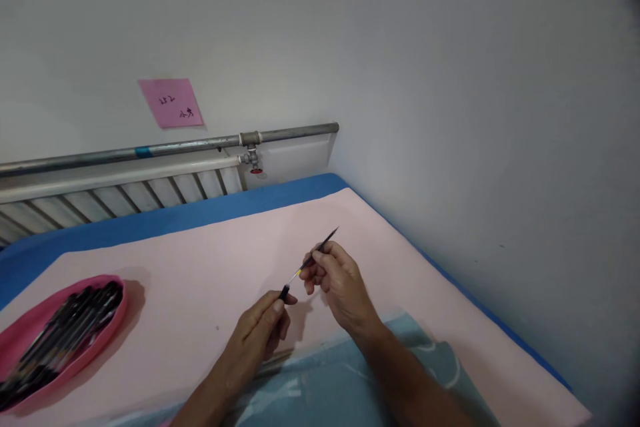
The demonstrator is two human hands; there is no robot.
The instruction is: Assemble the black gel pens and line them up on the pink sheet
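My right hand [334, 280] pinches a thin dark pen refill [320, 252], whose far end points up and to the right. Its pale tip angles down toward my left hand [263, 328]. That hand is closed around a black pen barrel [284, 293], of which only the end shows past the fingers. Both hands hover over a pink mat [200, 293], a little apart from each other, with the refill's tip just short of the barrel's end.
A pink tray [113, 330] with several black pens lies at the left on the mat. A blue cloth [165, 217] borders the mat at the back. Behind it run a radiator [120, 193] and a pipe [200, 145]. A white wall stands close at right.
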